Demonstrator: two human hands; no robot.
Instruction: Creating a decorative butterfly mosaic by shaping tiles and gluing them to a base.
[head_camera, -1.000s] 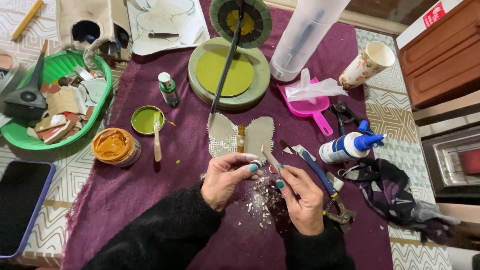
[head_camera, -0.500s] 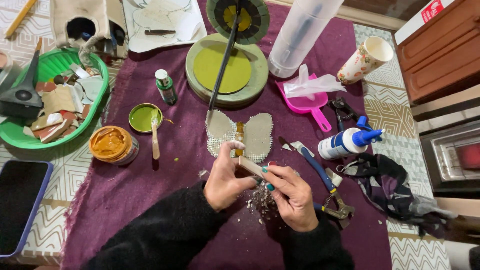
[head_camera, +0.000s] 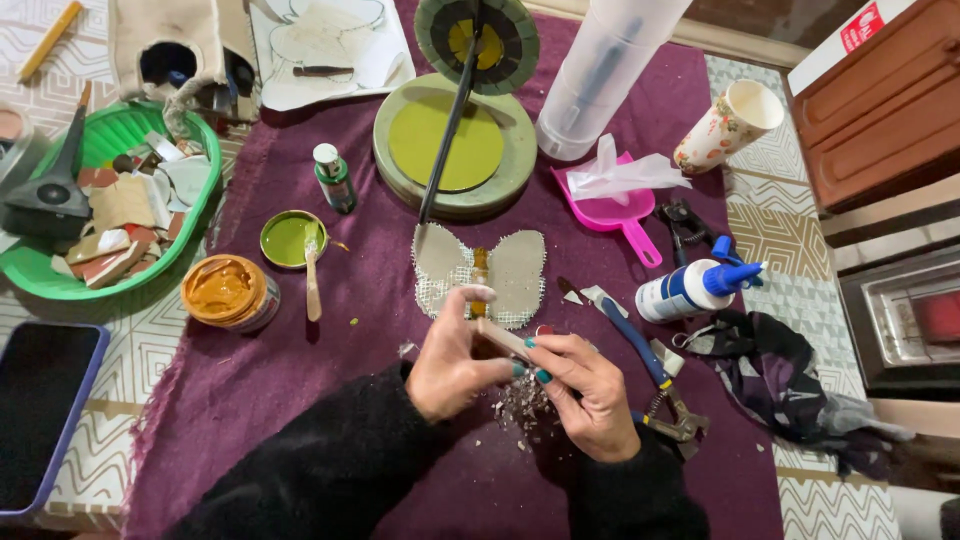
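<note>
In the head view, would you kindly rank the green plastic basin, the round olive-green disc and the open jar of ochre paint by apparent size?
1. Green plastic basin
2. Round olive-green disc
3. Open jar of ochre paint

Evenly lit from overhead, moderately bright, warm in tone. Soft, short shadows under the hands and beside the glue bottle (head_camera: 690, 288). Faint glare on the clear plastic cylinder (head_camera: 605, 75) and the green basin (head_camera: 205, 195) rim. Sharp at centre, slightly soft at the fingers. Mild wide-angle bending toward the edges. Dark, dim in the lower right corner.
</note>
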